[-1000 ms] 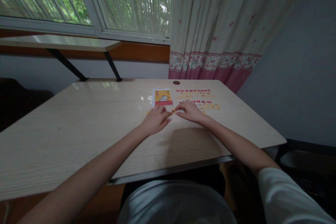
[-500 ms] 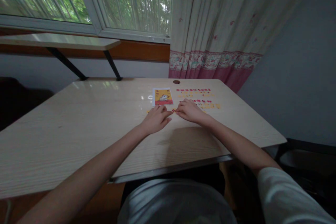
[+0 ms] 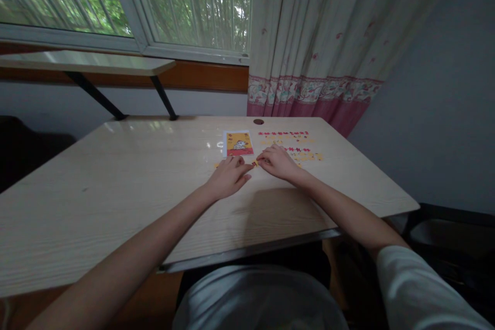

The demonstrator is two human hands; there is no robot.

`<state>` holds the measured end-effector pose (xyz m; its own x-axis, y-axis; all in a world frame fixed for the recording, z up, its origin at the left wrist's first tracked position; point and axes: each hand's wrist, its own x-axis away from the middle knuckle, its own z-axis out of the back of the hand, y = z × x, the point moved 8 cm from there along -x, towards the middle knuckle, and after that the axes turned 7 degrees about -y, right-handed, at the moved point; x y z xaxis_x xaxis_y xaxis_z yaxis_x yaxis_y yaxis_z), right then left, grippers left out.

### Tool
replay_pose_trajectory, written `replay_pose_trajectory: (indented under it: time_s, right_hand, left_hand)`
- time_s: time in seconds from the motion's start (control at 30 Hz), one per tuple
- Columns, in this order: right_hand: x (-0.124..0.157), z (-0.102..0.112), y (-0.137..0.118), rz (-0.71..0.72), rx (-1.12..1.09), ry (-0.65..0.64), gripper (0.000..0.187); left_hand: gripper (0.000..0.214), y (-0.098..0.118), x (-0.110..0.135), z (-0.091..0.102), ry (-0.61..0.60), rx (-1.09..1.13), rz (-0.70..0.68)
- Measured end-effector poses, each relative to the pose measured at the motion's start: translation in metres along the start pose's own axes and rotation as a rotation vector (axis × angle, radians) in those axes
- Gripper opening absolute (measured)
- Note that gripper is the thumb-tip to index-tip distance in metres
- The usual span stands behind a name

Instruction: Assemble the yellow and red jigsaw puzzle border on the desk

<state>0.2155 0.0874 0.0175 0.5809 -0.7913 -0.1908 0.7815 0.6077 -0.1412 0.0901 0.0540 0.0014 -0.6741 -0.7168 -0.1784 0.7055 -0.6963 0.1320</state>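
Just in front of the picture card [image 3: 238, 144], my two hands meet at a small red-and-yellow jigsaw puzzle piece [image 3: 255, 163] on the desk. My left hand [image 3: 229, 177] presses its forefinger on the left side of the piece, with the thumb held lower and the other fingers curled. From the right, my right hand [image 3: 280, 162] pinches at the piece with thumb and fingers bent together. The card has a white cartoon animal on yellow and red. A bit of yellow puzzle [image 3: 216, 166] shows left of my left hand, the rest hidden under the fingers.
Rows of loose red puzzle pieces [image 3: 284, 133] and yellow puzzle pieces [image 3: 317, 157] lie right of the card, partly behind my right hand. A round cable hole [image 3: 259, 121] is near the desk's [image 3: 127, 185] back edge. A raised shelf [image 3: 116, 64] stands back left; a curtain [image 3: 309, 36] hangs behind.
My right fingertips have drawn slightly away from the left forefinger, so more of the puzzle piece shows between them. The whole view has shifted a little.
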Motion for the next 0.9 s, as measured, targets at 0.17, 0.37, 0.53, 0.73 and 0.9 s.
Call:
replay_pose_trajectory:
  time_s: [0.17, 0.37, 0.53, 0.73, 0.9]
  right_hand:
    - [-0.004, -0.007, 0.003, -0.011, -0.011, 0.003, 0.025]
    - [-0.007, -0.014, 0.005, 0.009, -0.042, -0.031, 0.023]
    - [-0.008, -0.015, 0.004, 0.029, -0.047, -0.040, 0.022]
    - [-0.008, -0.017, 0.005, 0.019, -0.045, -0.038, 0.021]
    - [-0.008, -0.016, 0.005, 0.015, -0.043, -0.039, 0.022]
  left_hand:
    - [0.036, 0.000, 0.000, 0.000, -0.008, -0.011, 0.002]
    - [0.037, 0.000, 0.000, -0.001, -0.006, -0.009, -0.002]
    - [0.038, -0.001, 0.000, -0.002, -0.023, 0.004, 0.005]
    - [0.037, -0.001, 0.000, -0.003, -0.026, -0.009, 0.007]
    - [0.037, -0.001, 0.000, -0.003, -0.027, -0.013, 0.009]
